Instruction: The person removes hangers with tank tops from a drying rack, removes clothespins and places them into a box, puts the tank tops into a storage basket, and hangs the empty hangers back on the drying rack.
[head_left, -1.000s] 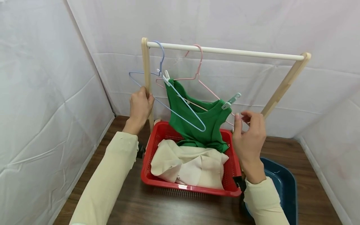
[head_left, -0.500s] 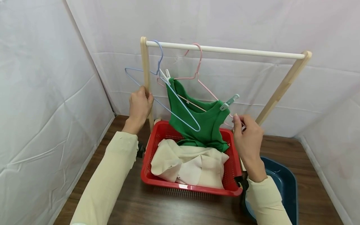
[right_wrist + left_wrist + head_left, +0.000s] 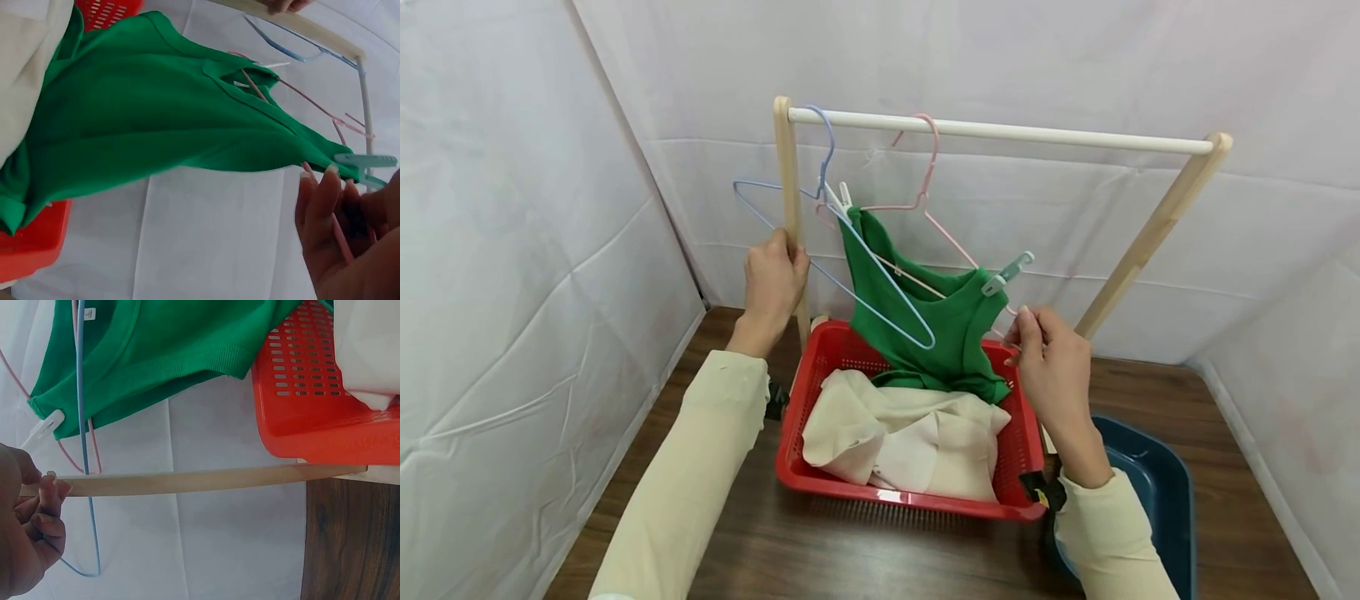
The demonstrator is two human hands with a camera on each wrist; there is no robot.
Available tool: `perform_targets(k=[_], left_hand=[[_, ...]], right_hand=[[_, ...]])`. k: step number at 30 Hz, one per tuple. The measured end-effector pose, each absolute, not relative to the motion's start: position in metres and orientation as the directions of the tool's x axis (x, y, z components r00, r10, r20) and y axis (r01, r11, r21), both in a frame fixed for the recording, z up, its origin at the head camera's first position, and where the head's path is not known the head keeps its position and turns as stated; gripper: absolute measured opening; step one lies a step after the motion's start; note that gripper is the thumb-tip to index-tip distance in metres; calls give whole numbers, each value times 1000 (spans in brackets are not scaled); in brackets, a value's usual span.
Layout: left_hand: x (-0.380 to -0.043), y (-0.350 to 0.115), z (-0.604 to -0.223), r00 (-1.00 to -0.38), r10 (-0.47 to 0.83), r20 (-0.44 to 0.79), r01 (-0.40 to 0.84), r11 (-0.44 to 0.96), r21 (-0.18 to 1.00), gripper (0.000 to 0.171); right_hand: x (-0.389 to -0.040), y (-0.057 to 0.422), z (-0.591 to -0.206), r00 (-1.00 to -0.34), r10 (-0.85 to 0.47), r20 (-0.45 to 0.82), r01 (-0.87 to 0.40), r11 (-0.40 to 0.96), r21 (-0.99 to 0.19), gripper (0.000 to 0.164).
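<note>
My left hand grips the left wooden post of a clothes rack. With curled fingers, my right hand holds the right end of a pink wire hanger, hooked on the rack's rod. A green sleeveless top hangs on that hanger, its lower part lying in a red basket. At its left shoulder strap sits a white clothespin. A teal clothespin clips the right one, just above my right fingertips. In front of the top dangles a blue hanger, bare and turned sideways.
Cream cloth fills the front of the basket. A dark blue tub stands at the right, partly behind my sleeve. The white rod spans to the right wooden post. White fabric walls surround the brown wooden tabletop.
My right hand has moved slightly left, its fingers closing on the pink hanger's end. The top's right shoulder has shifted a little left. The blue hanger has swung slightly left; my left hand stays put.
</note>
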State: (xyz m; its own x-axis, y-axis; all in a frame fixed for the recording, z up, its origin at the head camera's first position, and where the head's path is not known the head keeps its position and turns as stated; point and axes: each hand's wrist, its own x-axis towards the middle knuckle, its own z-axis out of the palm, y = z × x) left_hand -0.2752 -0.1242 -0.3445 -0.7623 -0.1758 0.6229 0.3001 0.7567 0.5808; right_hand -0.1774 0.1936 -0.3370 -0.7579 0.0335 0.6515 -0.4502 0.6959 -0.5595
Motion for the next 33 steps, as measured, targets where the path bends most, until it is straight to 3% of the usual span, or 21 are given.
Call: perform_targets(k=[7, 14, 33], left_hand=[[-274, -123, -344, -774, -174, 609, 292, 755, 587, 16], [-274, -125, -345, -774, -180, 607, 291, 751, 593, 17], [-275, -128, -346, -760, -190, 622, 287, 760, 584, 16]], right_hand=[[-175, 187, -343, -686, 118, 718, -461, 693, -554, 27], [-175, 186, -338, -683, 163, 712, -481, 634, -605, 30], [-169, 193, -329, -589, 214, 779, -556, 592, -583, 23]])
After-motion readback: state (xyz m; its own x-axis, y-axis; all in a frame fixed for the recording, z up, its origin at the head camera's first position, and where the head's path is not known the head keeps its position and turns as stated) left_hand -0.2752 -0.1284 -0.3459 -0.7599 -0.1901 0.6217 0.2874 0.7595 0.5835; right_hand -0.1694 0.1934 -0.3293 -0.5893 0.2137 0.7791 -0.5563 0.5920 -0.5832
